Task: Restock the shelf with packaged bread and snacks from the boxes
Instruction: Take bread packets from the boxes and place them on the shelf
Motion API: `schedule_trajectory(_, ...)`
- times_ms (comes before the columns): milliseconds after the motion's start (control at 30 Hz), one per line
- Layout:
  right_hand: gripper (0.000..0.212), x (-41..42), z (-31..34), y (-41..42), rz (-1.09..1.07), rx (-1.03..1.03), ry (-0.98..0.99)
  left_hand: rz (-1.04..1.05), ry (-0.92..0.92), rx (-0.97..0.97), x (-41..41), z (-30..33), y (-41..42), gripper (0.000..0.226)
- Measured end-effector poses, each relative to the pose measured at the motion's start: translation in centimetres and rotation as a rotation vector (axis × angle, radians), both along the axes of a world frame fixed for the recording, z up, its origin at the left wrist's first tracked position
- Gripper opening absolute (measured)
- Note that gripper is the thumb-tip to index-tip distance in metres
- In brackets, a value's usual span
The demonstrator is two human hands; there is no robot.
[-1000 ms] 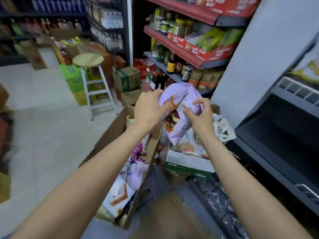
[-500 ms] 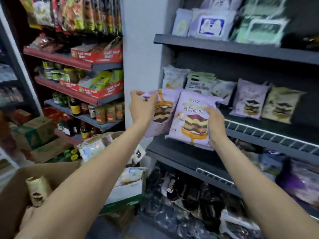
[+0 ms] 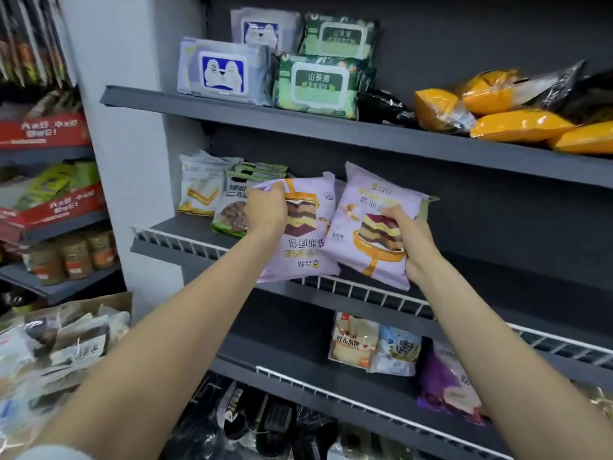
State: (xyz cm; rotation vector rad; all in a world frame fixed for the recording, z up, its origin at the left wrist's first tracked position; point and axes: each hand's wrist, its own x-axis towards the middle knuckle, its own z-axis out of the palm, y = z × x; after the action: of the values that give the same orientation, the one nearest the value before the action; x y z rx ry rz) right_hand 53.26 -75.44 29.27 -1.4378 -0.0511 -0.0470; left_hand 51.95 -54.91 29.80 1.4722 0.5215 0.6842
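Note:
I hold two purple bread packs with a layered cake picture over the middle grey shelf (image 3: 185, 227). My left hand (image 3: 265, 207) grips the left purple pack (image 3: 305, 237), which is upside down. My right hand (image 3: 404, 237) grips the right purple pack (image 3: 368, 220), which is upright and tilted. Both packs hang just above the white wire rail (image 3: 348, 288) at the shelf's front edge. To their left on the same shelf stand a white sandwich pack (image 3: 199, 187) and a green-edged chocolate bread pack (image 3: 234, 207).
The top shelf carries wet-wipe packs (image 3: 225, 71) and orange bread bags (image 3: 517, 124). The lower shelf holds toast packs (image 3: 355, 343) and a purple bag (image 3: 444, 383). An open box of packaged bread (image 3: 66, 340) sits at the lower left. Red shelves with jars (image 3: 73, 254) stand left.
My view swung from the boxes on the floor up to the grey shelf. Both hands lifted the purple packs, split them one per hand, and brought them over the middle shelf.

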Motion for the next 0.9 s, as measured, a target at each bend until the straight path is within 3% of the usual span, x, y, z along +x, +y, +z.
schedule_trajectory(100, 0.039, 2.7, 0.4, -1.7, -0.161, 0.086, -0.071, 0.006, 0.007, 0.003, 1.7, 0.1, -0.5, 0.011)
schedule_trajectory(167, 0.046, 4.7, 0.2, -1.8, -0.201, 0.053, -0.119, 0.006, 0.003, -0.001, 2.4, 0.3, -0.5, 0.016)
schedule_trajectory(400, 0.047, 9.5, -1.5, 2.9, -0.16, -0.169, -0.108, -0.068, -0.008, -0.022, 4.6, 0.9, 1.4, 0.014)
schedule_trajectory(667, 0.048, 11.5, -4.7, 5.1, -0.189, -0.768, -0.044, -0.268, 0.025, -0.065, 6.7, 0.2, 3.1, 0.016)
schedule_trajectory(767, 0.075, 11.5, -4.4, 5.5, -0.251, -0.9, -0.031, -0.278, -0.015, -0.115, 7.0, 0.2, 2.9, 0.012)
schedule_trajectory(833, 0.089, 10.4, -3.8, 5.8, -0.403, -0.877, -0.101, -0.261, -0.036, -0.184, 7.1, 0.2, 2.4, 0.012)
schedule_trajectory(900, 0.079, 8.9, -3.4, 6.0, -0.49, -0.733, -0.312, -0.221, -0.053, -0.312, 7.8, -0.1, 2.3, 0.012)
